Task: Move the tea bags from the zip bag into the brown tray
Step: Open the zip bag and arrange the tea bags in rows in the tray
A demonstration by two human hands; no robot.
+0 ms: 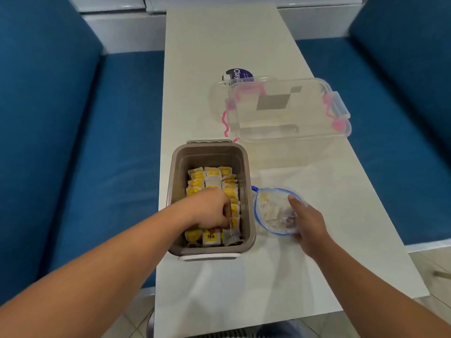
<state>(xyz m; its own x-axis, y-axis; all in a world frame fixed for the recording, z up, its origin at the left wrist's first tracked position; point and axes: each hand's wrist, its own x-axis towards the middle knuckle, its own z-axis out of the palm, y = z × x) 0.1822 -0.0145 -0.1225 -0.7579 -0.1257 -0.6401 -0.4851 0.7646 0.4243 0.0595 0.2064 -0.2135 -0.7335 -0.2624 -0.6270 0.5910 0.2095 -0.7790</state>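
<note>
Left hand point(212, 212) curled down in the rigid brown tray point(210, 156), probably pinching a paper tea bag point(231, 234) into the near row, while right hand point(308, 222) grips the floppy clear zip bag point(273, 225) just right, mouth facing the tray, few left inside.

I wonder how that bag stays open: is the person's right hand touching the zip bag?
Touching. The head view shows the right hand holding the zip bag: its thumb lies over the bag's blue rim, with no gap.
</note>
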